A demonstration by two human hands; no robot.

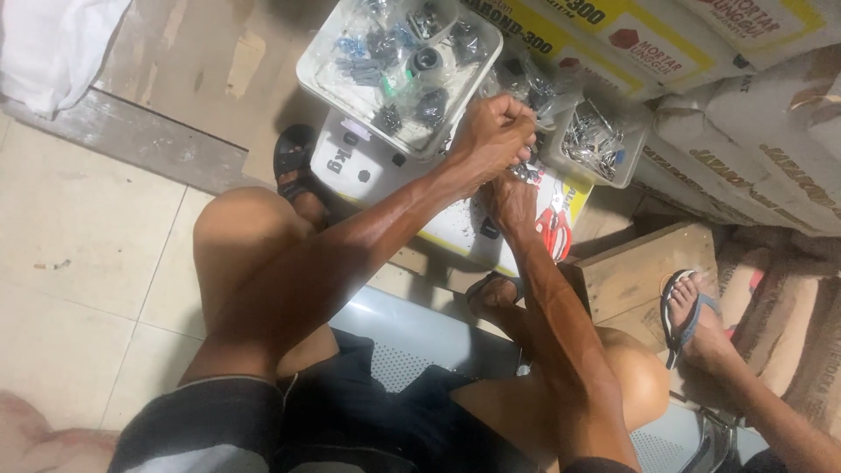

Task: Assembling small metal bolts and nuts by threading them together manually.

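While both fists meet over the box, left hand (492, 136) and right hand (512, 200) pinch small metal hardware (526, 172) (sorting mid-step), next needing a tray (320, 83) drop.

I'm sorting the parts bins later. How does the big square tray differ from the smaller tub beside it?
The square tray is larger and wide, holding small clear bags of dark and blue parts; the smaller tub is compact and holds loose shiny metal pieces. The tray sits left of the hands, the tub to their right. Both are translucent plastic and open-topped.
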